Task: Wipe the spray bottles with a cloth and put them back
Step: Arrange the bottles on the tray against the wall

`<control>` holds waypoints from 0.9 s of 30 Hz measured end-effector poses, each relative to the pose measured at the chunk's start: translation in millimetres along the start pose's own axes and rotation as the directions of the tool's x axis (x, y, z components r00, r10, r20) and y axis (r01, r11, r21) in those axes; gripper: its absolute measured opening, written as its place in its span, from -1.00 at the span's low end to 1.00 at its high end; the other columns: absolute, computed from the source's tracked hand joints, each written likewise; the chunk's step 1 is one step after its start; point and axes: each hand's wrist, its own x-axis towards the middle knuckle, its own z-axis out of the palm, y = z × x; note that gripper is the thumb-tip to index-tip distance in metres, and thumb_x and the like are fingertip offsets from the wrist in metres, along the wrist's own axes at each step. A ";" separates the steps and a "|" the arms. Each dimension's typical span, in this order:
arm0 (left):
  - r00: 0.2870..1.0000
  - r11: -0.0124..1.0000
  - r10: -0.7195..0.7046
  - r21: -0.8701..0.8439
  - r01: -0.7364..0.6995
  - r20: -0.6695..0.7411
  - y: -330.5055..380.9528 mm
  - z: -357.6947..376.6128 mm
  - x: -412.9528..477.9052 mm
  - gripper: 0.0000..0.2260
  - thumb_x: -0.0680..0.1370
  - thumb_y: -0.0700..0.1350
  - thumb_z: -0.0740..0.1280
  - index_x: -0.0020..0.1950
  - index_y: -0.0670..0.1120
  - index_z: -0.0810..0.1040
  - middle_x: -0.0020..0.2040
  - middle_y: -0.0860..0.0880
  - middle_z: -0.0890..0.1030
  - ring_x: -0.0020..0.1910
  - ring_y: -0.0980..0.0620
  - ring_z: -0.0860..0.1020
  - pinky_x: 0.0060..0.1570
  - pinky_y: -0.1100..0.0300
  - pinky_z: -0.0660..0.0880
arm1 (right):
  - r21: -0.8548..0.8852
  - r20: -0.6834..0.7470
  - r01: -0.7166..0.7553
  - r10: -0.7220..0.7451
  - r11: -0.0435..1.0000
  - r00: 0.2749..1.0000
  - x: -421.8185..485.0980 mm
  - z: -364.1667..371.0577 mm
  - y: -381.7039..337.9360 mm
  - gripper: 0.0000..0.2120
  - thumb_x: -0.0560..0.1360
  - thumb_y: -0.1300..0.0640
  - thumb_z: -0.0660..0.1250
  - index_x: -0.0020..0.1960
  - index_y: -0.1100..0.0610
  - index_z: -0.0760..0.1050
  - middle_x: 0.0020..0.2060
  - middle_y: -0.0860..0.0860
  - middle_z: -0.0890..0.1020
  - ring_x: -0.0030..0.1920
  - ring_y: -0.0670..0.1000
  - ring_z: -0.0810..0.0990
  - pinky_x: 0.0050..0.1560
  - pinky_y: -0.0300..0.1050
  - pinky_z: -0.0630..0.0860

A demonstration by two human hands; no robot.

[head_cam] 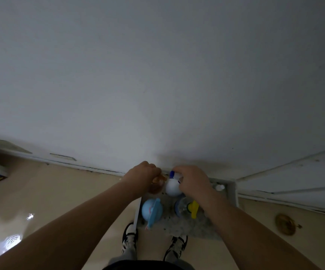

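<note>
The amber bottle (157, 184) is gripped by the left hand (143, 175), the white bottle (172, 189) by the right hand (193, 182); the clear bottle (184, 208) at 5 o'clock could be toppled by the wrist.

Wall (157, 94) close behind bottles (151, 210); floor (70, 191) left seemingly free.

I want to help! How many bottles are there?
4: brown bottle at left hand, white bottle at right hand, blue bottle and yellow-topped bottle nearer. More may be hidden.
</note>
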 end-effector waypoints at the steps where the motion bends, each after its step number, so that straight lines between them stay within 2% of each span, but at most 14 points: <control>1: 1.000 1.000 -0.001 -0.021 0.001 -0.020 -0.2 2.3 -1.6 -0.70 0.57 -0.06 0.40 0.31 0.02 0.57 0.18 0.00 0.60 0.21 -0.03 0.50 0.16 0.06 0.52 | 0.021 -0.002 0.014 -0.014 1.000 1.000 0.1 -0.4 2.5 -0.56 0.46 0.25 0.33 0.30 -0.02 0.58 0.21 0.07 0.64 0.22 0.16 0.57 0.19 0.03 0.55; 4: 0.997 0.992 -0.033 -0.122 0.024 -0.070 2.9 8.2 -5.5 -0.70 0.56 -0.04 0.42 0.29 0.02 0.61 0.15 0.01 0.61 0.16 -0.01 0.52 0.13 0.08 0.52 | 0.034 0.033 0.017 -0.018 0.999 0.999 0.5 0.7 3.7 -0.61 0.47 0.17 0.35 0.29 -0.04 0.55 0.18 0.06 0.63 0.18 0.14 0.58 0.14 0.05 0.58; 8: 0.987 0.963 -0.131 -0.250 0.105 -0.090 6.2 7.7 -8.5 -0.70 0.54 -0.04 0.44 0.26 -0.03 0.65 0.15 -0.04 0.64 0.14 -0.05 0.58 0.16 0.08 0.52 | -0.040 0.086 0.014 -0.010 0.999 0.996 4.0 11.9 1.2 -0.64 0.55 0.00 0.35 0.34 -0.05 0.51 0.25 0.04 0.61 0.22 0.12 0.57 0.19 0.03 0.54; 13: 0.977 0.949 -0.188 -0.273 0.156 -0.097 5.9 5.5 -9.1 -0.75 0.60 -0.06 0.38 0.26 -0.04 0.64 0.14 -0.04 0.64 0.15 -0.04 0.58 0.19 0.08 0.51 | -0.107 0.080 0.048 -0.040 0.993 0.996 8.4 17.9 3.6 -0.66 0.61 0.05 0.29 0.38 -0.08 0.49 0.28 0.04 0.60 0.23 0.11 0.57 0.17 0.00 0.51; 17: 0.973 0.946 -0.199 -0.282 0.160 -0.116 8.3 11.2 -10.5 -0.76 0.59 -0.07 0.39 0.24 -0.04 0.65 0.12 -0.05 0.66 0.11 -0.04 0.59 0.13 0.13 0.50 | -0.084 0.026 0.020 -0.018 0.996 0.999 6.1 19.1 4.9 -0.65 0.64 0.05 0.26 0.42 -0.06 0.47 0.30 0.07 0.60 0.28 0.12 0.55 0.24 -0.02 0.47; 21: 0.972 0.944 -0.207 -0.283 0.168 -0.115 13.5 15.1 -10.8 -0.74 0.57 -0.05 0.41 0.25 -0.02 0.64 0.12 -0.04 0.64 0.10 -0.02 0.58 0.10 0.13 0.50 | -0.078 -0.016 -0.019 0.017 0.997 1.000 -1.8 26.2 2.4 -0.69 0.56 -0.04 0.18 0.28 -0.12 0.50 0.18 0.03 0.65 0.19 0.13 0.60 0.28 0.18 0.47; 24: 0.972 0.937 -0.216 -0.299 0.182 -0.088 17.9 11.4 -7.2 -0.76 0.57 -0.07 0.38 0.22 -0.06 0.66 0.11 -0.07 0.64 0.09 -0.04 0.58 0.09 0.12 0.51 | -0.111 -0.032 -0.007 0.003 0.994 0.999 -4.1 26.1 -0.2 -0.72 0.60 -0.01 0.22 0.29 -0.09 0.50 0.20 0.01 0.64 0.19 0.11 0.59 0.25 0.10 0.49; 27: 0.970 0.929 -0.216 -0.330 0.168 -0.113 15.7 7.4 -15.9 -0.72 0.55 -0.08 0.41 0.26 -0.06 0.61 0.16 -0.04 0.63 0.11 -0.02 0.58 0.15 0.07 0.55 | -0.114 -0.042 0.028 -0.033 0.993 0.999 -6.0 18.2 -0.2 -0.61 0.60 0.03 0.30 0.43 -0.05 0.43 0.32 0.02 0.57 0.29 0.10 0.53 0.26 0.04 0.49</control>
